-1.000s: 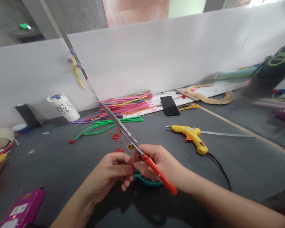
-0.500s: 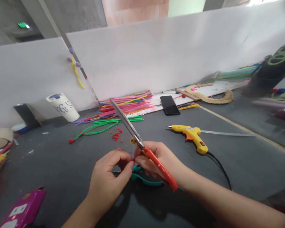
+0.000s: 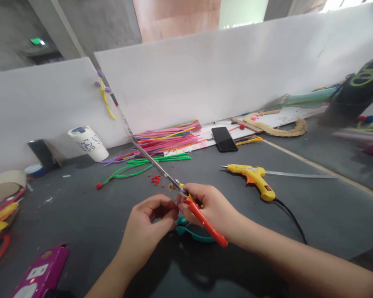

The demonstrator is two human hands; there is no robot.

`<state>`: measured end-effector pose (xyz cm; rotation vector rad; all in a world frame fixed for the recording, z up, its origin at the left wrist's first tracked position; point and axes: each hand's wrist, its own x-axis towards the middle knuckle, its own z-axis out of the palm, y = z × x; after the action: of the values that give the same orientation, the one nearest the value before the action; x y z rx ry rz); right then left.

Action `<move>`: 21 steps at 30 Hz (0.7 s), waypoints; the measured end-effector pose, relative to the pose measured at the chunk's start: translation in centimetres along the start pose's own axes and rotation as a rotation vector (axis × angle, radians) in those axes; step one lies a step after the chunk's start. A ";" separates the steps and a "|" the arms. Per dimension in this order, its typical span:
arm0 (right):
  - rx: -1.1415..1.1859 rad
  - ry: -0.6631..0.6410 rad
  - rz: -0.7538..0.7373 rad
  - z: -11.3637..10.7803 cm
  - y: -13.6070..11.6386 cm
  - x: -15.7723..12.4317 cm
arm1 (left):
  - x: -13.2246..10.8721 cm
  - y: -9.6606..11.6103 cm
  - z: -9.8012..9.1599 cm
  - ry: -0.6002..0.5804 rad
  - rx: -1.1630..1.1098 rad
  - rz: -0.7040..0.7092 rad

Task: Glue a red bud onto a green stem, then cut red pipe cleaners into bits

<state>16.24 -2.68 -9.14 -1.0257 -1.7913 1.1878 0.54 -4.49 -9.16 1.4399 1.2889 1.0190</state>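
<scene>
My right hand [image 3: 209, 203] is closed on a pair of scissors [image 3: 207, 221] with red handles, whose long blades point up and to the left. Its fingertips meet those of my left hand [image 3: 153, 221], which pinches a tiny red piece [image 3: 177, 205], mostly hidden by the fingers. Something yellow shows behind the scissors' pivot. Under my hands lies a tool with teal handles [image 3: 195, 236], partly covered. Small red scraps [image 3: 156, 179] are scattered on the dark table beyond my fingers.
A yellow glue gun [image 3: 255, 178] with a black cord lies to the right. Green stems [image 3: 158, 159], a bundle of coloured stems [image 3: 168, 138], a phone [image 3: 224, 139] and a white cup [image 3: 89, 143] are farther back. A purple power strip [image 3: 43, 271] sits at front left.
The view has shifted slightly, so the table things appear a little farther right and lower. The scissors have tilted further left. Both hands stay together with the same hold.
</scene>
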 end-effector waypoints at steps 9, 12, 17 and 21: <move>-0.507 0.040 -0.044 -1.0 -0.8 -1.2 | -0.3 0.4 -1.1 0.236 -0.361 0.165; -0.733 0.048 -0.105 -1.2 0.1 -1.5 | -0.2 0.4 -0.9 0.251 -0.430 0.164; -0.965 0.051 -0.172 -1.2 1.6 -1.6 | -0.4 0.5 -0.5 0.307 -0.478 0.197; -1.027 0.039 -0.212 -0.8 1.9 -1.8 | -0.6 0.6 -0.4 0.336 -0.522 0.209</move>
<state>18.12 -3.53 -10.94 -1.3131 -2.4384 0.0384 0.25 -5.09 -8.48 1.0387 0.9995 1.6516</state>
